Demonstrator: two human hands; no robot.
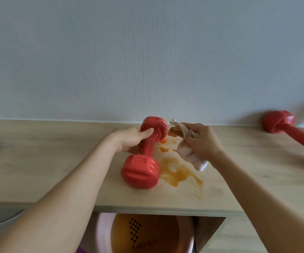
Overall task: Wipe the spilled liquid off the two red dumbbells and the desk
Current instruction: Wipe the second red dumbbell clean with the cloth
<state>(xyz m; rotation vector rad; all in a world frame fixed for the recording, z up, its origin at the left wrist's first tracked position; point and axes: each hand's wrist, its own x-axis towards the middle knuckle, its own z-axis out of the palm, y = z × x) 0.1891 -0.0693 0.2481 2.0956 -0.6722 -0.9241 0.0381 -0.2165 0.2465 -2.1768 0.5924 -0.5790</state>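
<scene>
The left hand (129, 141) has its grip curled round the thin middle bar of the near red plastic dumbbell (144, 156), with the thumb lying over the top of the bar. This dumbbell lies on the pale wooden surface (56, 161), its far end close to the grey wall (147, 52) and its near end pointing toward the person. The right hand (200, 141) has its grip clenched on a small scrunched-up white cloth (187, 152), and holds it just beside the dumbbell, a little above the wood as far as can be told. The cloth has brown marks near its top. Between the dumbbell and the cloth is the orange-brown spilled liquid (176, 170), a big puddle with small drops near the dumbbell's far end and thin streaks running toward the front edge. The puddle touches the near end of the dumbbell. The second red plastic dumbbell (292, 137) lies well apart, far to the right on the same surface. The step in hand looks like wiping the first dumbbell: one hand holds it steady and the other brings the cloth. The next move most likely needs the cloth pressed on the wet side of the dumbbell and rubbed along it, maybe with the dumbbell turned or lifted so the underside can be reached. The puddle looks mostly unwiped, so a lot of the job seems left to do. The cloth is small, so it may get soaked fast. Under the surface sits a round pink tub with brown water (147, 234).
</scene>
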